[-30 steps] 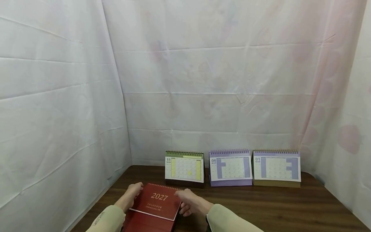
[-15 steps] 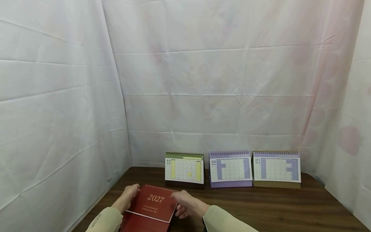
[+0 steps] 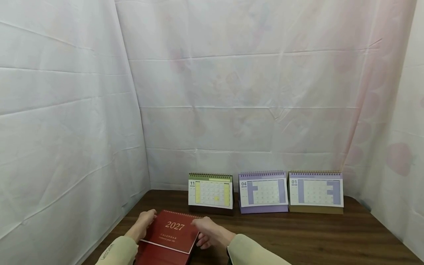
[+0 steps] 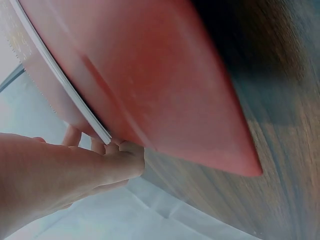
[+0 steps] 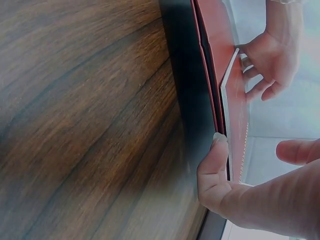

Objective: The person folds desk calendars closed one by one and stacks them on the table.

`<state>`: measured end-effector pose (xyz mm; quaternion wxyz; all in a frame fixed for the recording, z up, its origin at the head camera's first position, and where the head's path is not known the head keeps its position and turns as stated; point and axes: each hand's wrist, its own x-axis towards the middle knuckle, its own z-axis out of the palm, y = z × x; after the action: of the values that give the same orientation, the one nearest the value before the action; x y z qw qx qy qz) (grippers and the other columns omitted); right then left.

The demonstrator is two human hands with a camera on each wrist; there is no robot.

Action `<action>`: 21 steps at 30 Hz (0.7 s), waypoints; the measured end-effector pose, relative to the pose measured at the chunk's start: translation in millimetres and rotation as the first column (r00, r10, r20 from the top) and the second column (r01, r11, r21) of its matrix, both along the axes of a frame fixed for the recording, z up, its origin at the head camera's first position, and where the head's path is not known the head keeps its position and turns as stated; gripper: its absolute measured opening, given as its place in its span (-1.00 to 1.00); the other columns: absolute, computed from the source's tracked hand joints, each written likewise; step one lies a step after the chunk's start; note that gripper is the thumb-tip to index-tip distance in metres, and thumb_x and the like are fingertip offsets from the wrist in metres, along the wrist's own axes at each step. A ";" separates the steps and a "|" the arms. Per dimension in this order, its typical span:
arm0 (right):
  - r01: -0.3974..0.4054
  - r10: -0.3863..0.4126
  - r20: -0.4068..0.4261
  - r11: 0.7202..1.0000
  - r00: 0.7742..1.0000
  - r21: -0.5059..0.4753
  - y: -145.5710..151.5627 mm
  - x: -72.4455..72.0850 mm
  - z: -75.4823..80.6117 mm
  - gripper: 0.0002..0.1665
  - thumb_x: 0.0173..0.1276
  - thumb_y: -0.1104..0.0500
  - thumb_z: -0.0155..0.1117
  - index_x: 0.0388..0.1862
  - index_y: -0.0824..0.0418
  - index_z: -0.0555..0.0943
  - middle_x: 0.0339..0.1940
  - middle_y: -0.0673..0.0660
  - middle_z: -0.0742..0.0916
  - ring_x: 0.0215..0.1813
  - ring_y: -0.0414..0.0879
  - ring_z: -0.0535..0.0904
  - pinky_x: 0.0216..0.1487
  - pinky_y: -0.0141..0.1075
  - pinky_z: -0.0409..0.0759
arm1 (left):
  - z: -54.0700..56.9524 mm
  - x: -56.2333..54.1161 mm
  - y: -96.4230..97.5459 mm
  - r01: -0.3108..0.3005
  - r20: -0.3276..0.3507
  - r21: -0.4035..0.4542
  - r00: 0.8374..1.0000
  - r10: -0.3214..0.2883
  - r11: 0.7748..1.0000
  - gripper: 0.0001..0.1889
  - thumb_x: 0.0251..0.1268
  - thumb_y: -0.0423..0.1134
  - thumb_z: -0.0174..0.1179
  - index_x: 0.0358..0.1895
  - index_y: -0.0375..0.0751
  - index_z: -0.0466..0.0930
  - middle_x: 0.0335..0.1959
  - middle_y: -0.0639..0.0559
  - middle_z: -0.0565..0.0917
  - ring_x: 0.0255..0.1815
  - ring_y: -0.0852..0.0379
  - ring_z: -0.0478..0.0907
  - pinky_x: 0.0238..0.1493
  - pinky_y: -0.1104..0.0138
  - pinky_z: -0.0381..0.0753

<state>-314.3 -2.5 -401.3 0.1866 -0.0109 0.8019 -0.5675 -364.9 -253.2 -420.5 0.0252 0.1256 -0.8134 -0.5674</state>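
A red desk calendar (image 3: 170, 233) with gold "2027" lettering lies slanted at the near left of the table, its spiral binding along the far edge. By its left edge my left hand (image 3: 141, 225) grips it, fingers at the side where the white pages end in the left wrist view. My right hand (image 3: 213, 232) holds the opposite edge, some fingertips over the cover and others curled low beside it. The right wrist view shows the calendar's layered edge (image 5: 226, 107), with a curled fingertip pressed to it and a dark band below.
At the back of the wooden table (image 3: 281, 239) stand a green-topped calendar (image 3: 210, 192), a purple calendar (image 3: 263, 192) and another purple-page calendar (image 3: 316, 191) on a tan base. Pale cloth (image 3: 212, 92) hangs behind and along both sides.
Both hands and the red calendar have shifted slightly to the left, and a little towards me. The grip looks the same. The standing calendars have stayed in place.
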 end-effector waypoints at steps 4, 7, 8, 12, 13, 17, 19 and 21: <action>0.000 0.000 -0.001 1.000 1.000 -0.006 -1.6 -0.6 -0.3 -0.46 0.36 0.02 0.09 0.18 0.34 0.36 -0.38 0.33 0.56 -0.58 -0.09 0.46 -0.56 -0.33 0.48 | 0.3 -0.4 -1.9 0.008 -0.001 -0.020 1.000 -0.008 1.000 -0.60 0.29 -0.25 -0.22 -0.15 -0.58 0.46 -0.71 0.15 0.28 -0.51 0.14 0.36 -0.35 0.31 0.37; 0.007 -0.007 -0.006 1.000 1.000 -0.010 -3.4 -0.8 -0.8 -0.46 0.36 0.02 0.10 0.17 0.34 0.35 -0.36 0.34 0.57 -0.58 -0.08 0.47 -0.56 -0.33 0.49 | 0.6 -0.9 -3.6 0.014 -0.001 -0.037 1.000 -0.014 0.999 -0.57 0.29 -0.25 -0.23 -0.10 -0.62 0.46 -0.70 0.12 0.30 -0.45 0.09 0.40 -0.33 0.30 0.40; 0.007 -0.007 -0.007 1.000 1.000 -0.010 -3.9 -0.6 -0.8 -0.47 0.36 0.01 0.10 0.16 0.33 0.36 -0.37 0.33 0.57 -0.58 -0.09 0.47 -0.56 -0.34 0.49 | 0.6 -1.1 -4.0 0.010 0.000 -0.038 1.000 -0.010 0.999 -0.57 0.29 -0.24 -0.22 -0.11 -0.62 0.46 -0.69 0.11 0.33 -0.44 0.08 0.42 -0.33 0.30 0.41; 0.008 -0.008 -0.010 1.000 1.000 -0.014 -5.9 0.5 -1.2 -0.53 0.37 0.02 0.09 0.10 0.32 0.39 -0.45 0.26 0.56 -0.60 -0.10 0.46 -0.57 -0.34 0.48 | 1.2 -1.6 -5.2 0.002 0.007 -0.051 1.000 -0.001 0.999 -0.55 0.31 -0.22 -0.22 -0.09 -0.62 0.46 -0.53 -0.03 0.45 -0.36 0.03 0.46 -0.31 0.28 0.46; 0.008 -0.008 -0.010 1.000 1.000 -0.016 -6.4 0.9 -1.2 -0.54 0.37 0.02 0.09 0.08 0.32 0.40 -0.47 0.24 0.56 -0.60 -0.10 0.46 -0.57 -0.34 0.48 | 1.0 -1.8 -5.6 0.000 0.005 -0.053 1.000 0.001 0.999 -0.55 0.31 -0.22 -0.22 -0.08 -0.62 0.46 -0.48 -0.07 0.46 -0.35 0.02 0.46 -0.31 0.27 0.47; 0.007 -0.007 -0.013 1.000 1.000 -0.019 -8.5 2.8 -0.7 -0.56 0.36 0.02 0.08 0.06 0.31 0.42 -0.51 0.21 0.54 -0.61 -0.10 0.45 -0.59 -0.35 0.46 | 0.8 -1.3 -7.2 -0.012 -0.007 -0.056 1.000 0.011 0.998 -0.55 0.29 -0.23 -0.20 -0.08 -0.64 0.46 -0.42 -0.12 0.48 -0.34 0.02 0.47 -0.31 0.27 0.48; 0.008 -0.008 -0.015 1.000 1.000 -0.021 -9.6 3.7 -0.4 -0.55 0.36 0.02 0.09 0.07 0.30 0.42 -0.50 0.22 0.54 -0.61 -0.10 0.46 -0.60 -0.35 0.47 | 0.5 -0.8 -8.2 -0.016 -0.013 -0.065 1.000 0.015 0.998 -0.54 0.28 -0.23 -0.20 -0.08 -0.65 0.47 -0.43 -0.12 0.49 -0.35 0.02 0.47 -0.32 0.27 0.48; 0.008 -0.009 -0.022 1.000 1.000 -0.024 -10.9 4.4 -0.4 -0.54 0.35 0.03 0.09 0.10 0.29 0.42 -0.48 0.24 0.54 -0.61 -0.10 0.47 -0.61 -0.35 0.47 | 0.9 0.3 -8.9 -0.020 -0.010 -0.073 1.000 0.019 0.997 -0.53 0.28 -0.22 -0.20 -0.07 -0.66 0.47 -0.43 -0.13 0.50 -0.35 0.02 0.48 -0.32 0.27 0.49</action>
<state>-309.9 -13.4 -401.7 0.1751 -0.0159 0.7972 -0.5775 -364.7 -262.2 -419.6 0.0389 0.1300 -0.8322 -0.5376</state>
